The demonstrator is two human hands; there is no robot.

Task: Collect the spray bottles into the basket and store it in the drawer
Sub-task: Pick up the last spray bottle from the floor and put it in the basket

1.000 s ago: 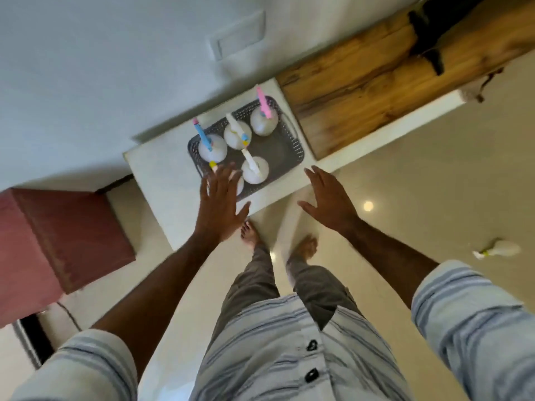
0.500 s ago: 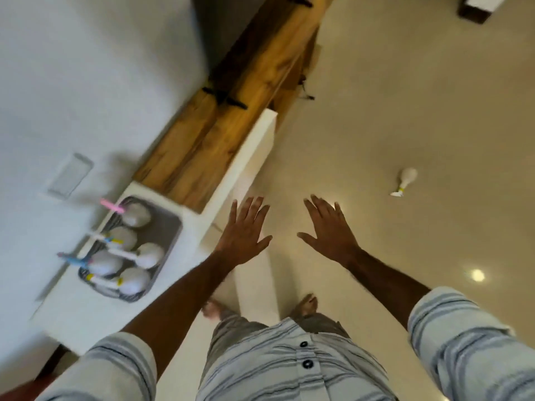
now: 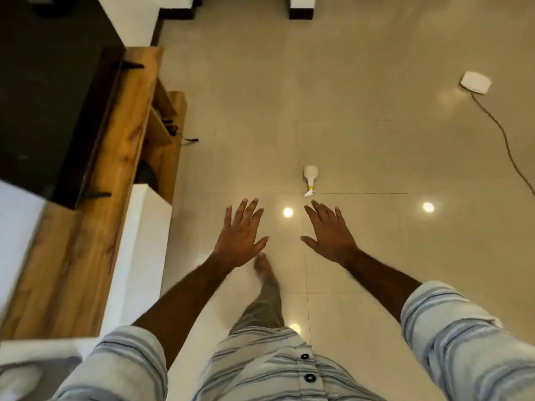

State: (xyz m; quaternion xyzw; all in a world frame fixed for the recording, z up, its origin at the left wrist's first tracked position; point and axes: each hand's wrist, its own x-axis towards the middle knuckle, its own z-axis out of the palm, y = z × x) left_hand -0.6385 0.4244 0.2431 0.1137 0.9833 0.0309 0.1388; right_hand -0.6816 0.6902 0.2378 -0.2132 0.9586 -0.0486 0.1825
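Observation:
A white spray bottle with a yellow collar lies on its side on the beige tiled floor, nozzle toward me. My left hand and my right hand hover in front of me with fingers spread, both holding nothing. The bottle lies just beyond my right hand's fingertips, apart from them. A blurred grey patch at the bottom left corner may be the basket; its bottles cannot be made out.
A long wooden console with a white edge runs along the left, a dark screen above it. A white round device with a cable lies on the floor at the far right. My foot steps forward on the tiles.
My view has swung right, away from the basket on the white ledge toward the open floor. The lone bottle on the floor is now straight ahead and closer. Both hands stay open.

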